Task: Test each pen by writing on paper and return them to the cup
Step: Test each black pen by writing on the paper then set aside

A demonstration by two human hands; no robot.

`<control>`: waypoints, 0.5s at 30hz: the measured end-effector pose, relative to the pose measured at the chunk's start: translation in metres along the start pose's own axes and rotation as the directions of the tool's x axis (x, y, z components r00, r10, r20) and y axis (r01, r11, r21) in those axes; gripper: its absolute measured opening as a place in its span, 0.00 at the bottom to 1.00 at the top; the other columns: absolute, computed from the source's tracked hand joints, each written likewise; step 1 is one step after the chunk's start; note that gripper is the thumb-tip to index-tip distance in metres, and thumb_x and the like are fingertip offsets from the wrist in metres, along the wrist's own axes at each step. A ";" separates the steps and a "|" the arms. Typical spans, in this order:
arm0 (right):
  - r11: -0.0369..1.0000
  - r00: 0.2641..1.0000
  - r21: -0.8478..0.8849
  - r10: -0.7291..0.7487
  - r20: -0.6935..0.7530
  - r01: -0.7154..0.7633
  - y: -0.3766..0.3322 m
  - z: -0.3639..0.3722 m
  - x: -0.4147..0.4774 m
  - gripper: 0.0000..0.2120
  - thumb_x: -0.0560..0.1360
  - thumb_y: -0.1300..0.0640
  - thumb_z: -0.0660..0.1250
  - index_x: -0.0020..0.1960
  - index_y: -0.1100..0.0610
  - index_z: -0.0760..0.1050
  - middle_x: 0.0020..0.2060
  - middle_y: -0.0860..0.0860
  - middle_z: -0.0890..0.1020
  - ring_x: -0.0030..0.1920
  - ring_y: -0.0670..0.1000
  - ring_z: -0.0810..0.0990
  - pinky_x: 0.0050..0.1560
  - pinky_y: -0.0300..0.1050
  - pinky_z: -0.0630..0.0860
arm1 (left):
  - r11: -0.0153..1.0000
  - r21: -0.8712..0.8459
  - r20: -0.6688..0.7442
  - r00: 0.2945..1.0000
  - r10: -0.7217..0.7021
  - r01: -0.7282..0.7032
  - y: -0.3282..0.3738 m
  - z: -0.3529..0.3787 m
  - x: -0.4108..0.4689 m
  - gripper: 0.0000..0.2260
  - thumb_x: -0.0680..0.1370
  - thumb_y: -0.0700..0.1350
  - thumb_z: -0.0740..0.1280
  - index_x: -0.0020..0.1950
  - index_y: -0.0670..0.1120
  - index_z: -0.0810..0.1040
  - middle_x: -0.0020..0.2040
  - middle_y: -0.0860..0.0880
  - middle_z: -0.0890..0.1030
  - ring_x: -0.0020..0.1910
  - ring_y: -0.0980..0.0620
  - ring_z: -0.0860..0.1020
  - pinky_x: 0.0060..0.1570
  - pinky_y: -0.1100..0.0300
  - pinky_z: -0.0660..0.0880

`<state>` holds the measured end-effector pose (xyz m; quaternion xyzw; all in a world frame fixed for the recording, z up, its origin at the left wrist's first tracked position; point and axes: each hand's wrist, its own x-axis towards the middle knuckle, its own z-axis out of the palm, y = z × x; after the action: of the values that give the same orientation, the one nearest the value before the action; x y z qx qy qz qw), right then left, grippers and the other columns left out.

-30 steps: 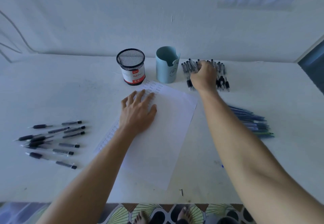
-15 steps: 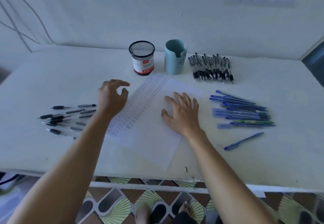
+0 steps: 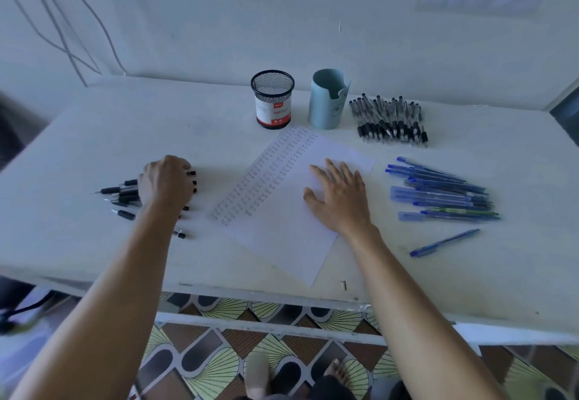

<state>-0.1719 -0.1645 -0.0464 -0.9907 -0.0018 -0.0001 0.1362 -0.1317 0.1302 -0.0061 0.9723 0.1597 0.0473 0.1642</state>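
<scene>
White bench (image 3: 94, 149) against a pale wall (image 3: 282, 7). The paper (image 3: 282, 236) lies at centre, scribbled rows down its left, the right hand (image 3: 340, 197) flat on it, fingers spread. At 9 o'clock the left hand (image 3: 166, 181) curls over loose black pens (image 3: 122, 192) (pinching one? I cannot tell). Mesh cup (image 3: 272, 98) and blue cup (image 3: 326, 102) stand at 12 o'clock.

Paper (image 3: 275, 243) between left pens (image 3: 123, 193) and right pens (image 3: 438, 194); behind it mesh cup (image 3: 272, 102), plain cup (image 3: 326, 105), rear pens (image 3: 391, 123).
</scene>
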 end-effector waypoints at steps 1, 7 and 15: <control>1.000 1.000 -0.005 0.001 0.002 -0.001 0.000 0.000 0.000 0.29 0.81 0.40 0.55 0.79 0.44 0.57 0.81 0.49 0.54 0.80 0.55 0.49 0.78 0.57 0.41 | 1.000 0.018 0.013 1.000 0.017 -0.017 -0.001 0.001 0.005 0.18 0.75 0.31 0.64 0.57 0.48 0.84 0.53 0.38 0.82 0.54 0.37 0.77 0.55 0.47 0.74; 1.000 0.998 -0.009 0.019 0.052 -0.018 0.001 -0.003 -0.006 0.28 0.82 0.39 0.51 0.80 0.44 0.54 0.81 0.49 0.51 0.80 0.55 0.45 0.78 0.60 0.38 | 0.983 0.026 0.001 0.983 0.183 -0.183 0.003 0.008 0.011 0.08 0.80 0.40 0.68 0.59 0.46 0.79 0.64 0.41 0.77 0.66 0.37 0.70 0.65 0.42 0.64; 0.993 0.998 0.110 0.049 -0.040 -0.044 0.004 0.000 -0.011 0.18 0.82 0.42 0.56 0.70 0.45 0.66 0.79 0.50 0.59 0.80 0.55 0.48 0.75 0.66 0.38 | 0.626 -0.452 -0.271 0.767 0.582 -0.635 0.046 0.008 -0.037 0.06 0.84 0.42 0.55 0.59 0.49 0.62 0.58 0.45 0.81 0.56 0.43 0.78 0.64 0.41 0.69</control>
<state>-0.1829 -0.1684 -0.0474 -0.9813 0.0241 -0.0182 0.1899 -0.1516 0.0743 0.0005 0.8826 -0.1896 0.1891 0.3863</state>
